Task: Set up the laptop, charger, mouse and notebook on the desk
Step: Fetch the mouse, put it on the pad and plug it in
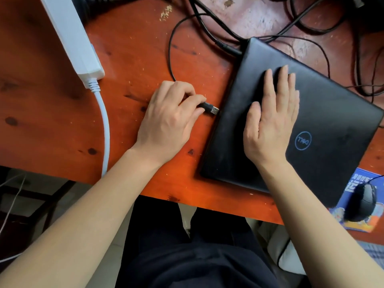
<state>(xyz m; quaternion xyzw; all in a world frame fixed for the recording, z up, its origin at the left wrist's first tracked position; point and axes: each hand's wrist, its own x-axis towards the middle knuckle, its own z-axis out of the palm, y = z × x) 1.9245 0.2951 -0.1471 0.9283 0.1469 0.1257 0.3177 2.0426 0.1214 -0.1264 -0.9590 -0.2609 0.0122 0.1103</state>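
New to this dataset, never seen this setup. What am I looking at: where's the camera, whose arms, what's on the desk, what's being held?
There is no robot here. One wide-angle camera sits on a person's head and looks down, so the two bare arms coming in from the bottom are the wearer's own.

The left hand pinches a black USB plug with its metal end pointing at the side edge of the closed black laptop, not yet inserted. The right hand lies flat on the laptop lid.

On the wooden desk there are also a white power strip with its white cord, a tangle of black cables behind the laptop, and a black mouse on a blue mouse pad.
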